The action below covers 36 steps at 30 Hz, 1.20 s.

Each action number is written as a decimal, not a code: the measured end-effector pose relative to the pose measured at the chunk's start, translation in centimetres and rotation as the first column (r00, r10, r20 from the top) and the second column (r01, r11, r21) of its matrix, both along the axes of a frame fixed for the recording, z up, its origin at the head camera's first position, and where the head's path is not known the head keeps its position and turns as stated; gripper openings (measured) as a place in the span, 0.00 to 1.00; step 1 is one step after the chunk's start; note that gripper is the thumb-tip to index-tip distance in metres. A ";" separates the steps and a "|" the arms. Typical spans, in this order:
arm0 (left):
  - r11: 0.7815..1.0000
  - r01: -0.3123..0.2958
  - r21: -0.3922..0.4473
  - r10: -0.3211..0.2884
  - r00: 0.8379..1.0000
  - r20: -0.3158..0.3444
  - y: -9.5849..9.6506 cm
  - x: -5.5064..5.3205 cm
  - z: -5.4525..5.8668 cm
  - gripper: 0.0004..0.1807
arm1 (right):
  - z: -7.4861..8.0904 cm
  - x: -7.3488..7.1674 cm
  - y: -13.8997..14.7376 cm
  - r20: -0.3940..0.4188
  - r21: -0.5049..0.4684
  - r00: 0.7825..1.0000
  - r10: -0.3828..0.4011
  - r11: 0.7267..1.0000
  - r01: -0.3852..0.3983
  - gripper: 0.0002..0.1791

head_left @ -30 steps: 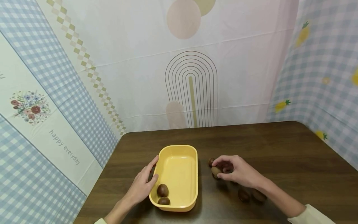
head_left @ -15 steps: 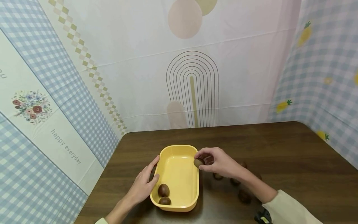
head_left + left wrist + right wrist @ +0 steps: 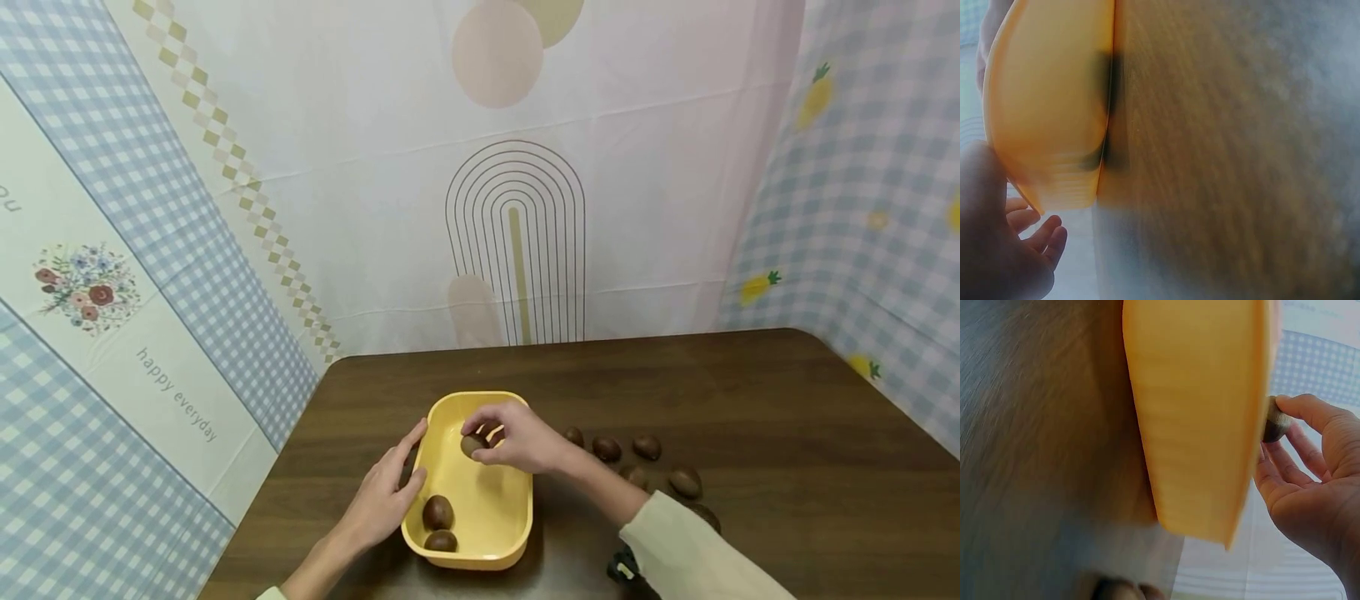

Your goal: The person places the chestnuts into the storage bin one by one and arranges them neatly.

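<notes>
My right hand (image 3: 519,437) pinches a brown chestnut (image 3: 472,447) between thumb and fingers, over the inside of a yellow plastic tub (image 3: 491,517). In the right wrist view, the held chestnut (image 3: 1275,420) shows a tan side and a dark side, beyond the tub's rim. My left hand (image 3: 384,490) rests against the tub's left side, index finger and thumb at the rim, fingers fairly straight. Two dark chestnuts (image 3: 438,512) lie at the tub's near left corner. The left wrist view shows fingers (image 3: 1054,244) beside the tub's end.
Several loose chestnuts (image 3: 647,447) lie on the dark wooden table (image 3: 750,400) right of the tub, some partly behind my right forearm. A patterned cloth (image 3: 375,233) hangs behind the table's far edge. A black wrist device (image 3: 624,567) shows under the right sleeve.
My right hand has lifted a chestnut from the loose ones and carried it left, across the tub's right rim to over its inside. My left hand stays at the tub's side.
</notes>
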<state>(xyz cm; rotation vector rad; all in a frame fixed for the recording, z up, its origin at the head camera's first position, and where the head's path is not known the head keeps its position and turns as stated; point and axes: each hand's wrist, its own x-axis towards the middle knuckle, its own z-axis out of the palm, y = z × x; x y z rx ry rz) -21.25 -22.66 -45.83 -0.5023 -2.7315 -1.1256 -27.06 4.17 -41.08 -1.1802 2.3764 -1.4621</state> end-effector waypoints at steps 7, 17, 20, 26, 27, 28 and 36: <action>1.000 -0.002 -0.007 0.002 1.000 -0.013 0.0 -0.1 -0.2 0.37 | -1.6 0.2 -3.1 -0.004 0.095 1.000 -0.018 0.995 0.018 0.13; 1.000 0.010 -0.009 -0.010 1.000 -0.017 0.0 -0.1 -0.2 0.37 | -2.6 1.0 -5.5 -0.080 0.254 0.997 -0.006 0.967 0.026 0.13; 1.000 0.015 -0.009 -0.016 1.000 -0.016 0.0 -0.1 -0.2 0.38 | -2.7 1.2 -5.9 -0.104 0.278 0.995 -0.011 0.960 0.040 0.13; 1.000 0.014 -0.005 -0.014 1.000 -0.015 0.1 -0.1 -0.1 0.37 | -3.0 1.3 -6.2 -0.116 0.285 0.993 -0.030 0.957 0.062 0.13; 1.000 0.014 -0.004 -0.015 1.000 -0.014 0.1 -0.1 -0.1 0.37 | -3.0 1.2 -6.3 -0.117 0.282 0.993 -0.032 0.957 0.064 0.13; 1.000 0.014 -0.003 -0.014 1.000 -0.014 0.1 -0.1 -0.1 0.37 | -3.1 1.2 -6.3 -0.117 0.279 0.993 -0.032 0.958 0.064 0.12; 1.000 0.018 0.003 -0.018 1.000 -0.006 0.0 -0.1 0.0 0.37 | -2.2 1.2 -5.9 -0.111 0.234 0.993 -0.046 0.970 0.071 0.12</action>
